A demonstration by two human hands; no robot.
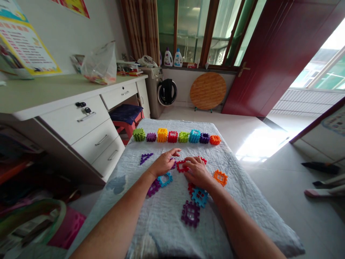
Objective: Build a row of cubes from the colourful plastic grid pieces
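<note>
My left hand (165, 162) is over the cloth with its fingers apart, partly covering a small purple piece (173, 164). Fingertips of my right hand (196, 169) rest on a flat red frame piece (181, 166); another bit of red shows behind that hand. Near my left wrist lie a blue ring-like piece (165, 179) and a purple piece (153, 188). Below my right hand are a blue window piece (199, 197) and a purple window piece (190, 213). An orange frame (220, 177) lies to the right, a purple triangle (146, 158) to the left.
Several assembled block shapes stand in a row along the far part of the cloth-covered table (124, 180), among them a yellow one (162, 135). A white desk (67, 88) with a plastic bag (101, 66) is at the left. Behind stands a washing machine (155, 91).
</note>
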